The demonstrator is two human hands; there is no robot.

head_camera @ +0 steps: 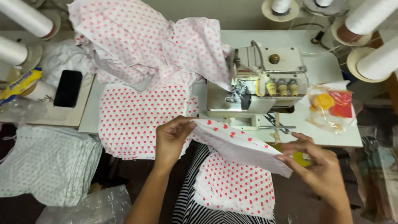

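Far passage blocked by sewing machine (257, 89) and heaped heart-print fabric (153, 41). Thread cones (373, 16) crowding far right. Bare tabletop (331, 135) right of machine, past plastic packet (331, 105). Open gap between hands.

Bare forearms; black-and-white striped garment (195, 207) covers the lap.
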